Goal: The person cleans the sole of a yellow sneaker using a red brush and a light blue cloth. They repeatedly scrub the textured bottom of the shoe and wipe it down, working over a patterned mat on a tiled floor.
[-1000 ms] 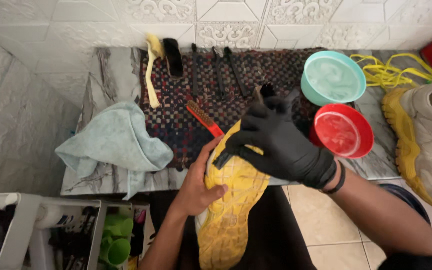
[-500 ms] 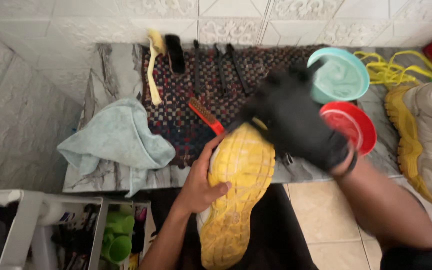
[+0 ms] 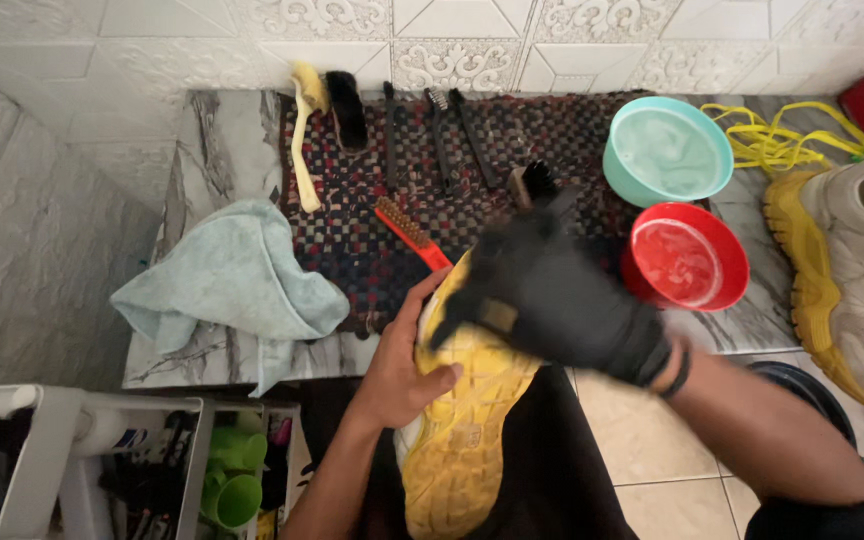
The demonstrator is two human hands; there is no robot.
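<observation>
A shoe with a yellow sole (image 3: 462, 440) is held sole up over my lap, its toe at the marble ledge (image 3: 212, 140). My bare left hand (image 3: 402, 370) grips the shoe's left side. My right hand (image 3: 552, 300), in a black glove, lies across the toe end of the sole. It is blurred by motion, so its grip is unclear and I can make out nothing in it. A red-handled brush (image 3: 407, 230) lies on the woven mat (image 3: 352, 200) just beyond the toe. A wooden brush with black bristles (image 3: 532, 183) sits past the gloved fingers.
A light blue cloth (image 3: 232, 275) lies crumpled left of the mat. A yellow brush (image 3: 302, 130), a black brush (image 3: 345, 105) and thin dark brushes (image 3: 442, 130) line the wall. A teal bowl (image 3: 612, 150), a red bowl (image 3: 637, 265), yellow laces (image 3: 782, 140) and a second shoe (image 3: 852, 270) sit right.
My gloved right hand has swept back and forth over the toe of the sole and is now blurred. The left hand has kept its hold on the shoe.
</observation>
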